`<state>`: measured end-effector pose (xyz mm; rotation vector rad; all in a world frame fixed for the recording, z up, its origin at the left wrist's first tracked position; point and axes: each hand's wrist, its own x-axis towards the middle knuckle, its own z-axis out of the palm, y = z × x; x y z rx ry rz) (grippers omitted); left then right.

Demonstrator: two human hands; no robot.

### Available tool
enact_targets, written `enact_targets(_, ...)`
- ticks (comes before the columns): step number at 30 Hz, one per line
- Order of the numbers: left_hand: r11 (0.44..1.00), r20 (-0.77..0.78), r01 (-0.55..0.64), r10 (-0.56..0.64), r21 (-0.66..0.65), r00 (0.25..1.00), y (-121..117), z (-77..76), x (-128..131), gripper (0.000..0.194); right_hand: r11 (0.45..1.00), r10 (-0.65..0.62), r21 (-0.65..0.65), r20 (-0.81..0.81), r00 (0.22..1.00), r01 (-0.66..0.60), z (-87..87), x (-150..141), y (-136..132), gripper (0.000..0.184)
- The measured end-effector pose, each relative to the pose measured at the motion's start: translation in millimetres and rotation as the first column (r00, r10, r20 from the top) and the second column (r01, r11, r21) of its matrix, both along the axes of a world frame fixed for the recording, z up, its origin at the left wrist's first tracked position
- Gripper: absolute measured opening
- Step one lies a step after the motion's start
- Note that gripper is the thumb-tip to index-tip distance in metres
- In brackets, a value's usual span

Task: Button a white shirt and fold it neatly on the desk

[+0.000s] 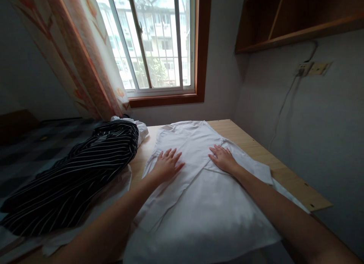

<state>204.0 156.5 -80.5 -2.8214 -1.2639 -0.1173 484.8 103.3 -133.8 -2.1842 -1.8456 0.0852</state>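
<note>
A white garment (196, 142), its kind not certain, lies spread on a pale wooden board (244, 135), with parts folded over one another and creases across it. My left hand (167, 165) rests flat on its left side, fingers spread. On the right side, near a folded edge, my right hand (222, 158) lies palm down with fingers stretched out. Neither hand grips the cloth. The garment's near end hangs toward me at the bottom of the view.
Left of the garment lies a heap of black cloth with white stripes (96, 161), with white cloth under it. Beyond it is a dark checked surface (54, 137). A window (159, 48), a flowered curtain (82, 48), a wall shelf (284, 33) and a socket with a cord (304, 69) surround the board.
</note>
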Motion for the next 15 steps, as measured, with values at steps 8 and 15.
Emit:
enact_targets(8,0.997,0.079,-0.012,0.018,-0.07,0.997,15,-25.2,48,0.064,0.995,0.078,0.059,-0.02,0.997,-0.077,4.8,22,14,0.046)
enact_targets(15,0.996,0.097,-0.004,0.013,-0.086,0.995,15,-29.9,43,0.065,0.999,0.003,0.051,0.123,0.992,-0.01,34.2,56,86,0.051)
